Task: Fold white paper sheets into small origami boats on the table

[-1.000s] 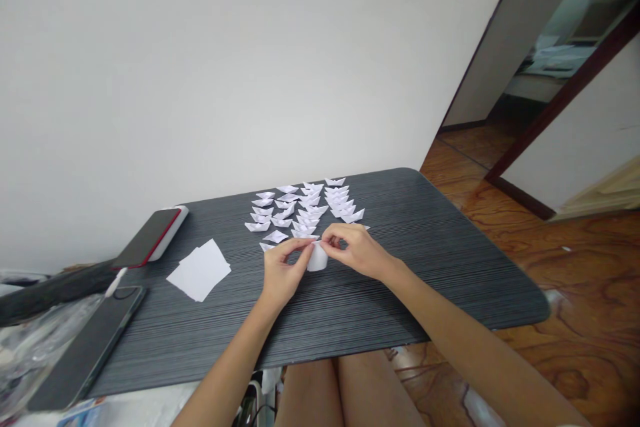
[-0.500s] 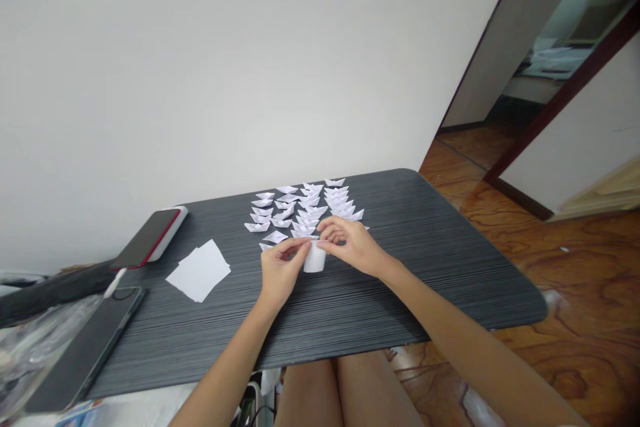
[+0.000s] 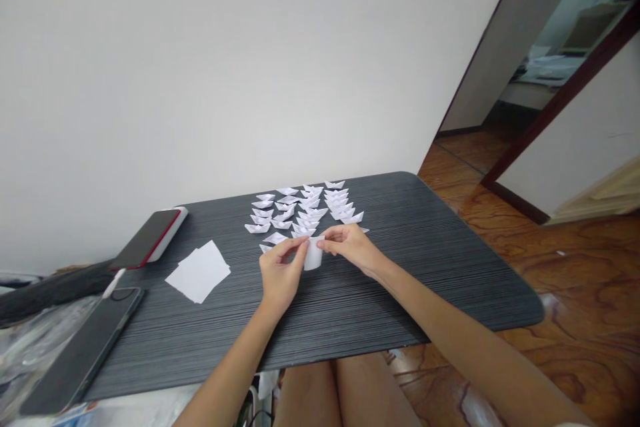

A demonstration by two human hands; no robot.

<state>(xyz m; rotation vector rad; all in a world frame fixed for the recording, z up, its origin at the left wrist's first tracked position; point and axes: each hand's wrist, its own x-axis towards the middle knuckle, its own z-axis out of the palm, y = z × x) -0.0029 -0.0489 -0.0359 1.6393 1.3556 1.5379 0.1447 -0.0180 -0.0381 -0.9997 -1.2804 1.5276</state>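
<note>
Between my two hands is a small piece of white paper [image 3: 313, 256], slightly curved, held up over the table. My left hand [image 3: 284, 268] pinches its upper left edge between thumb and fingers. At the upper right corner, my right hand [image 3: 350, 247] grips the same paper with thumb and forefinger, its other fingers curled. Just beyond the hands, several folded white paper boats [image 3: 310, 213] stand in rough columns on the dark table. Some of the nearest boats are partly hidden by my hands.
Loose white paper sheets [image 3: 199, 271] lie on the dark table [image 3: 400, 267] to the left. Farther left are a phone with a red edge [image 3: 147, 239] on a white object, and a dark phone [image 3: 85, 350] near a white cable plug [image 3: 114, 283]. A wall [image 3: 225, 67] rises behind.
The fingers of my right hand have closed in nearer the paper's upper right corner. My left hand keeps its pinch, and the boats and loose sheets stay put.
</note>
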